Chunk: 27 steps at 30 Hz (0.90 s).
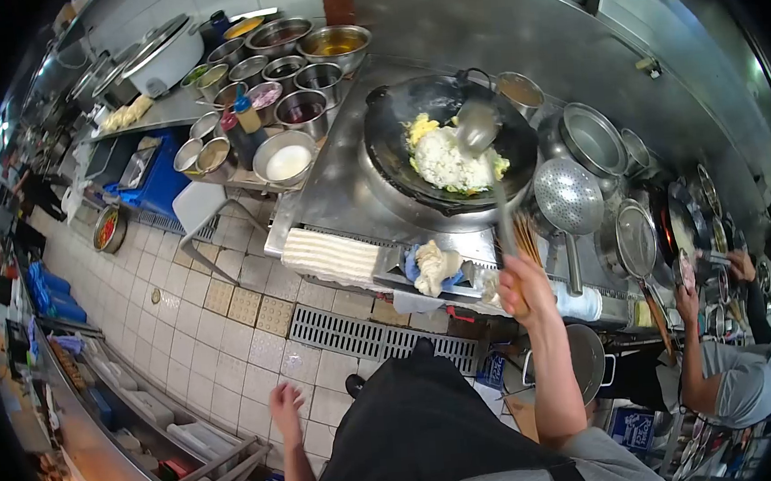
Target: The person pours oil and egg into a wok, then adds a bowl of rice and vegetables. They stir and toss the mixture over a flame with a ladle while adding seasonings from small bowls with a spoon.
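head camera: a big round black wok (pixel 394 174) sits on the steel stove, cradling white rice (pixel 448 159) with yellow egg. the right hand (pixel 526 290) is closed round the handle of a long steel ladle (pixel 477 127) over it; the left hand (pixel 286 406), loosely open, fingers partly curled, holds nothing above the tiles.

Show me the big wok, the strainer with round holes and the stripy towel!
Big wok (pixel 388 142), head view: its dark inner wall.
Holey strainer (pixel 568 194), head view: middle of its bowl.
Stripy towel (pixel 331 253), head view: its middle.
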Available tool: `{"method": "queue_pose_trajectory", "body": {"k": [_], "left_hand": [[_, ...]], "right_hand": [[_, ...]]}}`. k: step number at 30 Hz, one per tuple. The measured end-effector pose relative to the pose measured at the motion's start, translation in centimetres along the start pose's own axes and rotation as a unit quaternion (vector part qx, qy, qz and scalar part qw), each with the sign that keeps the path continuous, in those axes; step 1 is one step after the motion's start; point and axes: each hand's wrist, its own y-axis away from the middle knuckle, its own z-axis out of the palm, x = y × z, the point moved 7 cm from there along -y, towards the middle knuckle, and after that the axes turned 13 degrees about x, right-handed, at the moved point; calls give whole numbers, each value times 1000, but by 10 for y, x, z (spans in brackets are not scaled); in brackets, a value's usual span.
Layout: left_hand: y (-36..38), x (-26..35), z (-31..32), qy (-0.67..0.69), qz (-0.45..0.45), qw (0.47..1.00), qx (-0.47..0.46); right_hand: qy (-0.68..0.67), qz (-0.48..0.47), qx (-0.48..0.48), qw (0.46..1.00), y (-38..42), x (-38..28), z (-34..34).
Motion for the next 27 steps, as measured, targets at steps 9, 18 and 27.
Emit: {"method": "queue_pose_trajectory", "body": {"k": [9,18,27], "left_hand": [[108,177,341,-200,485,788,-324],[129,188,441,-496,439,677,-320],[105,194,437,-344,404,782,-326]], "right_hand": [[160,-142,-21,977,11,-43,-10],[218,-92,-63,969,-39,-37,-4],[168,30,-75,983,-69,-18,7]]}}
